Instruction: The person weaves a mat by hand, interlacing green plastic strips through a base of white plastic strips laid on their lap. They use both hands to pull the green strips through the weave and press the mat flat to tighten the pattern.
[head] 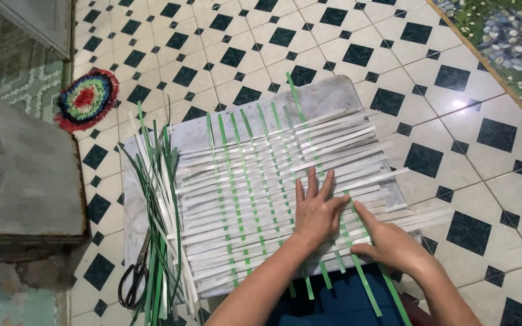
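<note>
A half-woven mat (273,181) of white strips crossed by green strips lies on a pale grey board (327,96) on the tiled floor. My left hand (316,208) lies flat on the weave, fingers spread, pressing the strips down near the right side. Beside it my right hand (388,241) pinches a long green strip (297,105) that runs diagonally from the board's far edge down to my lap, the forefinger pointing along it. The ends of the white strips stick out past the board's right edge.
A bundle of loose green and white strips (158,199) lies along the board's left side, with black-handled scissors (135,281) beside it. A round multicoloured mat (87,98) and a grey stone block (22,175) sit to the left. A patterned mat (509,36) is at the top right.
</note>
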